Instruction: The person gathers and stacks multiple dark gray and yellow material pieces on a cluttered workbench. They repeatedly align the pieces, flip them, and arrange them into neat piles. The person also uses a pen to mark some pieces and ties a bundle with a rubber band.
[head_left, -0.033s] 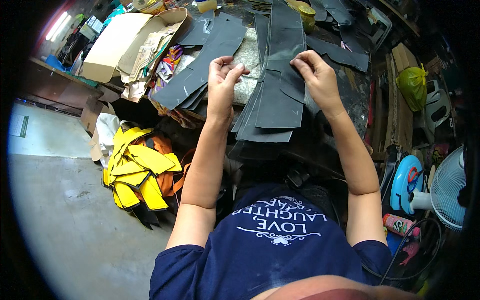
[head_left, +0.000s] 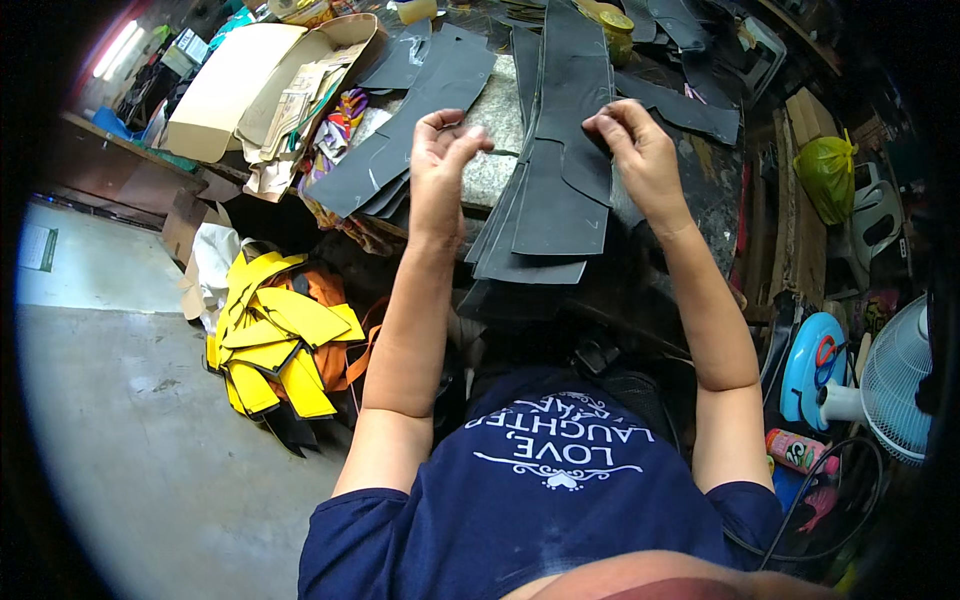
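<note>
A stack of long black sheet pieces (head_left: 560,215) lies fanned on the table in front of me, some with pale marks. Over its right edge, the thumb and fingers of my right hand (head_left: 640,160) are pinched on a black sheet. My left hand (head_left: 437,165) is raised left of the stack with curled fingers, thumb close to the forefinger. A thin dark sliver shows by its thumb tip; I cannot make out what it is or whether it is held. Beyond that hand lies another pile of black sheets (head_left: 400,130).
A pale slab (head_left: 490,180) lies between the piles. At the far left is an open cardboard box (head_left: 235,90) with papers. Yellow black-edged pieces (head_left: 275,340) are heaped low on my left. To my right stand a white fan (head_left: 895,380) and a yellow-green bag (head_left: 825,175).
My left hand has shifted slightly left, and the dark sliver by its thumb shows more. My right hand has barely moved; a curved sheet edge near it now lies a little differently.
</note>
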